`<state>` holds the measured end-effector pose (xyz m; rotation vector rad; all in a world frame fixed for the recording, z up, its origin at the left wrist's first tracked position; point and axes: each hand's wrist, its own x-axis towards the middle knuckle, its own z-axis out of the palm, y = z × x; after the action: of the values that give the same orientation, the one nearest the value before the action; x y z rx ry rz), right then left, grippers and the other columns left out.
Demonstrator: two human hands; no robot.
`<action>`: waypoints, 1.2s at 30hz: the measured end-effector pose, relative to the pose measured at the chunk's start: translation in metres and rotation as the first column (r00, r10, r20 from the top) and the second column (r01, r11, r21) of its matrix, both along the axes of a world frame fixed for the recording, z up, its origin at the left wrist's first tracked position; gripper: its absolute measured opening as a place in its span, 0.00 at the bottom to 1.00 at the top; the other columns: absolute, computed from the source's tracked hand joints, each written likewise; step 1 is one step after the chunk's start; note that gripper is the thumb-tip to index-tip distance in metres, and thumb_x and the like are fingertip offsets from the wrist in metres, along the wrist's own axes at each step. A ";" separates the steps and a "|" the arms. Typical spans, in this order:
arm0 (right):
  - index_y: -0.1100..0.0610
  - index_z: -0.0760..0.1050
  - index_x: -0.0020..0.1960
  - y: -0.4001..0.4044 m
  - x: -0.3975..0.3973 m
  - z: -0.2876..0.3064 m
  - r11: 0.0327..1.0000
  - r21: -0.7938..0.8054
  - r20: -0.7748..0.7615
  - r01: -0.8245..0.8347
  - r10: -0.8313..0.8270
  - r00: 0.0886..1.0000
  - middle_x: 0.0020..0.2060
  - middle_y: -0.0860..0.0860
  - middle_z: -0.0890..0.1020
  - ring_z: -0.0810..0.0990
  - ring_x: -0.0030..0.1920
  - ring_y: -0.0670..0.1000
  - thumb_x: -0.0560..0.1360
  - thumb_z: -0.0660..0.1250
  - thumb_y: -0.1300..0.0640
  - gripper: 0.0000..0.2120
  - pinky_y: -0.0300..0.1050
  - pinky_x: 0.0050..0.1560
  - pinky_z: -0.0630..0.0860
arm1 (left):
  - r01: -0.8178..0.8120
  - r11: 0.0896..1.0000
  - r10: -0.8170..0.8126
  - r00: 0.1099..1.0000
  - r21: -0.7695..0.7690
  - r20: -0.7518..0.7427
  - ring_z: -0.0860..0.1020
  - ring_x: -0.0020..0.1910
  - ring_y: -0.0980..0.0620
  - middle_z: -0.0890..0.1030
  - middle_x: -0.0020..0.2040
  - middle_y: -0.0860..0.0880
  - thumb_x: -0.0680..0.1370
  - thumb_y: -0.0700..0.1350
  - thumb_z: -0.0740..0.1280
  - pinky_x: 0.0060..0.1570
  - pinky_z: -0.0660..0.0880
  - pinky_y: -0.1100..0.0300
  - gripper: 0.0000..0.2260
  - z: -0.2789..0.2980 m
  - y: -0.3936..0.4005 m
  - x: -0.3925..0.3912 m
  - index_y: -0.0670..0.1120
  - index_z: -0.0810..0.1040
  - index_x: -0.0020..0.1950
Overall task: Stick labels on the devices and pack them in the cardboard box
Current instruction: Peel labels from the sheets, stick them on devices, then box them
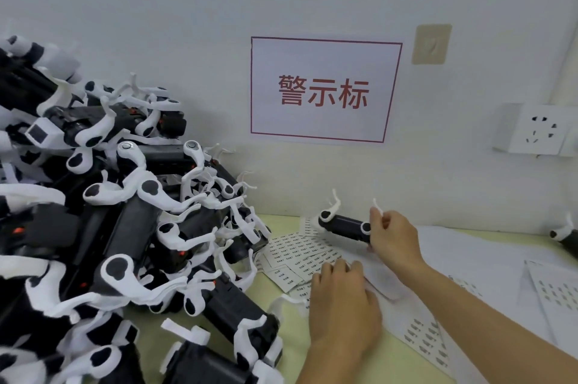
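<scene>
A black device [344, 227] with white curved arms is lifted just above the label sheets near the wall. My right hand [395, 239] grips its right end, fingers curled round it. My left hand [342, 299] lies palm down on the label sheets [297, 253] in front of the device, its fingertips bent onto the paper. The sheets carry several small printed stickers. No cardboard box is in view.
A large heap of black-and-white devices [119, 227] fills the left half of the table. One more device [566, 235] lies at the far right edge. White backing sheets [556, 293] with stickers spread on the right. A wall sign [325, 89] and a socket [541, 133] are behind.
</scene>
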<state>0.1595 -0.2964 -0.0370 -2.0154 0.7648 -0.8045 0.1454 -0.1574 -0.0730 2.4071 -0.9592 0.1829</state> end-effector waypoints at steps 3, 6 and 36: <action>0.58 0.74 0.46 -0.010 -0.032 0.000 0.976 0.215 0.056 0.040 -0.053 0.997 0.33 0.56 0.85 0.84 0.29 0.55 0.83 0.55 0.44 0.20 0.45 0.31 0.76 | -0.053 0.969 0.038 0.997 -0.242 -0.067 0.73 0.57 0.51 0.66 0.67 0.53 0.80 0.46 0.60 0.54 0.70 0.59 0.22 -0.001 0.002 0.002 0.53 0.60 0.73; 0.58 0.76 0.47 -0.016 -0.056 0.005 0.940 0.341 0.077 0.021 -0.050 0.996 0.29 0.56 0.84 0.82 0.25 0.54 0.82 0.54 0.47 0.19 0.40 0.24 0.73 | -0.116 0.869 0.045 0.987 -0.482 -0.156 0.73 0.62 0.53 0.59 0.71 0.56 0.77 0.47 0.68 0.51 0.68 0.64 0.34 0.004 0.004 0.004 0.58 0.51 0.75; 0.63 0.81 0.52 -0.028 -0.085 0.025 0.796 0.560 0.223 -0.229 0.122 0.967 0.44 0.58 0.86 0.75 0.24 0.50 0.79 0.60 0.62 0.11 0.39 0.24 0.68 | -0.354 0.610 0.088 0.919 -0.709 -0.384 0.77 0.53 0.47 0.80 0.52 0.49 0.81 0.46 0.66 0.46 0.72 0.57 0.11 0.004 -0.001 0.011 0.48 0.72 0.63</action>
<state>0.0745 -0.3242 -0.0124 -1.4112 0.6128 -0.5390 0.1565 -0.1588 -0.0688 1.6499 -0.2972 0.2339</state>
